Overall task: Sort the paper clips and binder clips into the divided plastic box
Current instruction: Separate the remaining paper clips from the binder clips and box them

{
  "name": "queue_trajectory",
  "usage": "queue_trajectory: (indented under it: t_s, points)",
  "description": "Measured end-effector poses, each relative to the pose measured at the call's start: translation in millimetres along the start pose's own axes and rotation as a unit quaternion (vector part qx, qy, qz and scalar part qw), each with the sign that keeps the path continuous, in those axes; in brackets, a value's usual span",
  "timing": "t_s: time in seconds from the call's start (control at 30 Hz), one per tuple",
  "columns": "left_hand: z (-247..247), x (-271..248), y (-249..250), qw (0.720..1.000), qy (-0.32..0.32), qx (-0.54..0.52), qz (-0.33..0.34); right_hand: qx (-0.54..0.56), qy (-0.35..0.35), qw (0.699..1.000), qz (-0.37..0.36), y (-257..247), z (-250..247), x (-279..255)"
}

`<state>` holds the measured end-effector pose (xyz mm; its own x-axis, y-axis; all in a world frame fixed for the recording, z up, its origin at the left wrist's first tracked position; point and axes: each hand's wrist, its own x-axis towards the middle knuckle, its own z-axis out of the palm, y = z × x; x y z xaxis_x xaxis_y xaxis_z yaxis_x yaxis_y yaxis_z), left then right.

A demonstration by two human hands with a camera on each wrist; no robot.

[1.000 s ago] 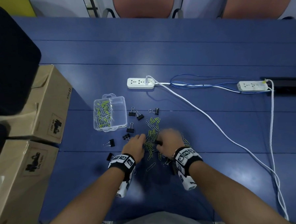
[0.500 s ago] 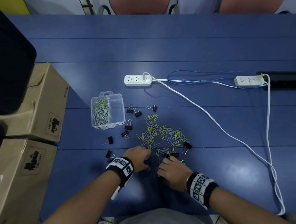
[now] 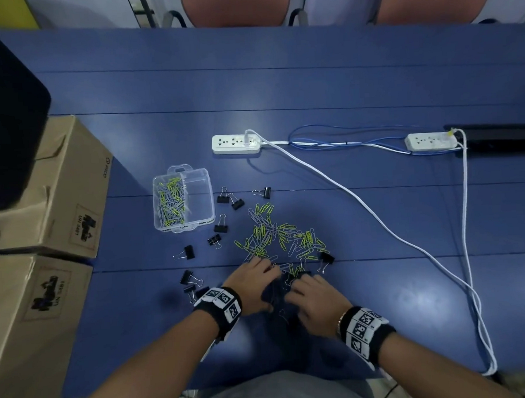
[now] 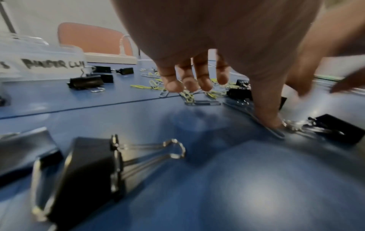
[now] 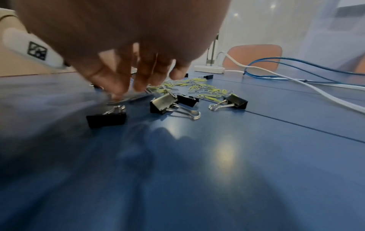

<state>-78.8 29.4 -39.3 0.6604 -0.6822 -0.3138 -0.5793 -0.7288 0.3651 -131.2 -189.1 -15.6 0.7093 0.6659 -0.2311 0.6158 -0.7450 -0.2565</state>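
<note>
A clear divided box [image 3: 183,200] stands left of centre on the blue table; its left compartment holds green and silver paper clips, and nothing shows in its right compartment. A loose pile of paper clips [image 3: 275,237] lies to its right, with several black binder clips [image 3: 221,228] scattered around it. Both hands are at the pile's near edge. My left hand [image 3: 256,276] hangs with straight fingers [image 4: 187,84] over the clips, its thumb pressing a paper clip [image 4: 276,132] onto the table. My right hand [image 3: 308,290] touches blurred clips [image 5: 126,98] with downward fingers. Binder clips [image 5: 164,104] lie just beside it.
Two white power strips [image 3: 236,144] [image 3: 431,141] lie behind the pile, joined by blue wires. A white cable [image 3: 378,220] runs to the table's near right edge. Cardboard boxes [image 3: 63,191] stand on the left. Chairs line the far side.
Both hands have drawn back from the middle of the pile toward my body, to its near edge. The paper clips now lie uncovered and spread out.
</note>
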Motion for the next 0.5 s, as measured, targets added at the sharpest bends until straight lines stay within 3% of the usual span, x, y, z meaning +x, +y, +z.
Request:
queue_trajectory:
  t_s: [0.1,0.23,0.5]
  points:
    - [1.4,-0.4,-6.5,1.000,-0.005,0.022,0.013,0.010,0.012,0.997,0.082,5.5,-1.8,4.3]
    - [-3.0,2.0,-15.5,0.995,0.007,0.092,0.022,0.014,-0.027,0.999,0.043,11.4,9.8,-8.9]
    - [-8.3,12.4,-12.7,0.990,0.106,0.090,-0.015,0.033,0.033,0.998,0.052,26.1,19.9,-33.1]
